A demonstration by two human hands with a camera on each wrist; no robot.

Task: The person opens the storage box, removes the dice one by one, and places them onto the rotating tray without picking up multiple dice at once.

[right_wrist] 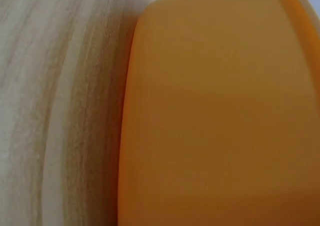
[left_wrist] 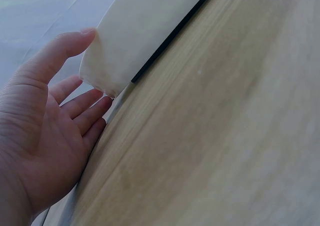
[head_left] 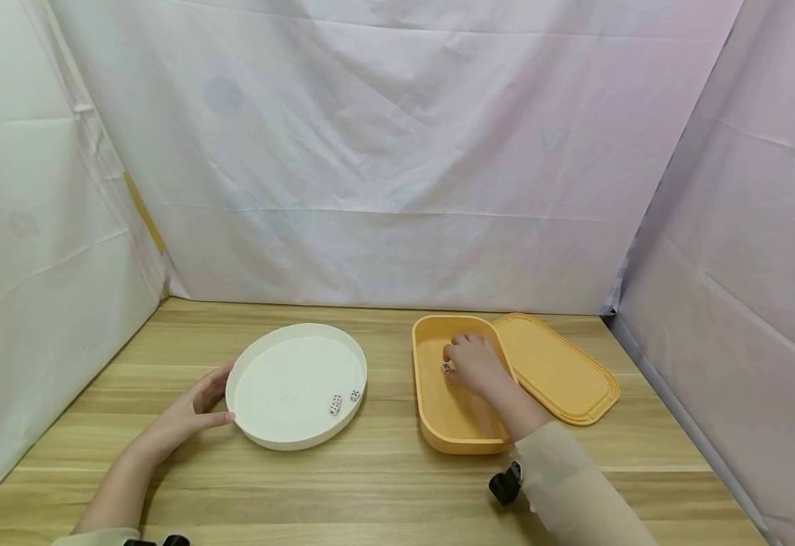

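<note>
At the left edge of a round white tray (head_left: 288,379), my left hand (head_left: 189,413) has its thumb and relaxed fingers against the side. The left wrist view shows the thumb tip at the rim of the tray (left_wrist: 145,25) and the other fingers loosely bent below. White dice (head_left: 335,405) with coloured dots lie at the tray's right side. My right hand (head_left: 476,365) reaches into an orange rectangular box (head_left: 432,413), fingers bent downward. Dice (head_left: 445,368) show beside its fingertips; I cannot tell whether it pinches one. The right wrist view shows only the box's outer wall (right_wrist: 215,105).
An orange lid (head_left: 557,368) lies on the wooden table (head_left: 343,493), to the right of the box and partly behind it. Pale cloth (head_left: 384,152) hangs behind the table and along both sides.
</note>
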